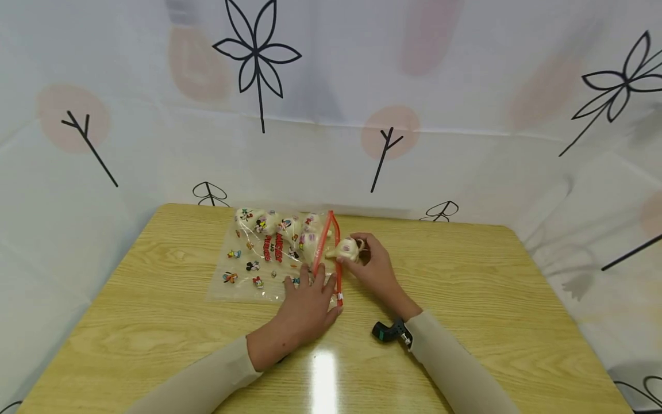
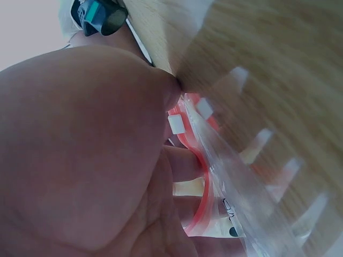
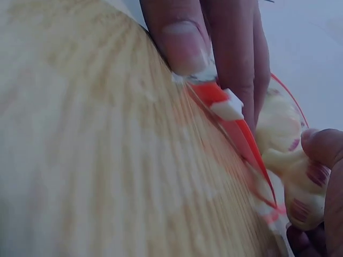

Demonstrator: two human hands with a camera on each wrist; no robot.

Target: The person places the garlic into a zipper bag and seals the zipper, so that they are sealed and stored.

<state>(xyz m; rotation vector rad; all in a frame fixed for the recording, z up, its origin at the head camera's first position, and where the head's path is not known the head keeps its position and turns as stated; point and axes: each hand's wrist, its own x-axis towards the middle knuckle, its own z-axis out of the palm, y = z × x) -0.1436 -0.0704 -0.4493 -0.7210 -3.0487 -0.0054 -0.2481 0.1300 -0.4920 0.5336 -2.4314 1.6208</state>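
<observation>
A clear zip bag (image 1: 219,287) printed with cartoon characters lies flat on the table, its red zip edge (image 1: 323,244) toward the right. Through the plastic, several cream pieces with pinkish marks (image 1: 289,227) show along the far side. My left hand (image 1: 304,310) rests on the near right corner of the bag, fingers spread and fairly straight. At the bag's mouth, my right hand (image 1: 380,270) pinches a small cream toy teapot (image 1: 349,248) between thumb and fingers, its spout pointing left at the red edge. In the right wrist view the teapot (image 3: 303,187) shows purple-pink marks.
The wooden table (image 1: 465,287) reaches back to a white cloth (image 1: 320,167) printed with flowers and twigs. A black wrist device (image 1: 391,332) sits by the right cuff. Light glares off the table's near side.
</observation>
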